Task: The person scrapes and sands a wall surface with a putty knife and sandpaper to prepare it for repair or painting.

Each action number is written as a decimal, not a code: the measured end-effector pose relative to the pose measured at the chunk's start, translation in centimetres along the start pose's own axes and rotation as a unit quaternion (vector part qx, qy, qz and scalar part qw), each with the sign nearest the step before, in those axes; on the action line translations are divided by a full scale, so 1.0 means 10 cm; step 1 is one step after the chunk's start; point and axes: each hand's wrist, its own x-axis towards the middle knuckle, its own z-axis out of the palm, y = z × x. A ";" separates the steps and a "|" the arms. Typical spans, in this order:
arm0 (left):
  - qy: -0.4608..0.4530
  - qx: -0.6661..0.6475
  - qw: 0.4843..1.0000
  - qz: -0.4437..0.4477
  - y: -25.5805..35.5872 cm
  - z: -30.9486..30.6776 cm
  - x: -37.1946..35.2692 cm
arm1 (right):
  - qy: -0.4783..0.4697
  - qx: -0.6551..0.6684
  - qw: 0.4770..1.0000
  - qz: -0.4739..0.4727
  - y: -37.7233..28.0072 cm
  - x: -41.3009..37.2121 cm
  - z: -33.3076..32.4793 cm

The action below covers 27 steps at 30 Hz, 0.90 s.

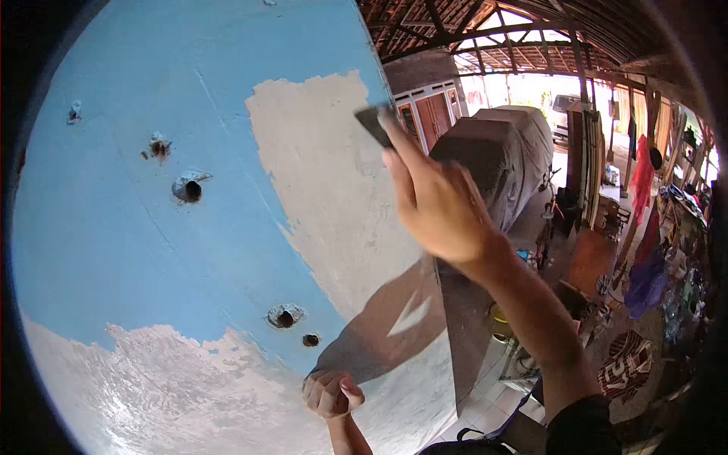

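My right hand (447, 208) grips a scraper (373, 126), its dark flat blade at the wall's right edge, with the index finger stretched along it. Around the blade lies a bare grey-beige patch (318, 152) with a ragged border, where the blue paint (220, 121) stops. Lower down, my left hand (331, 393) is closed in a fist close against the wall, nothing showing in its fingers. The shadow (387, 326) of my arm and hand falls across the bare surface.
Several holes pit the blue paint, among them a deep round hole (192, 191) and a lower one (284, 317). Rough whitish plaster (136, 387) runs along the bottom. Beyond the wall's edge stand a covered vehicle (493, 152), a bicycle (544, 239) and hanging cloths (643, 171).
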 end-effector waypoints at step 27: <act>-0.017 -0.015 0.999 0.027 -0.03 -0.03 0.00 | -0.026 0.012 0.999 -0.014 -0.19 0.27 -0.22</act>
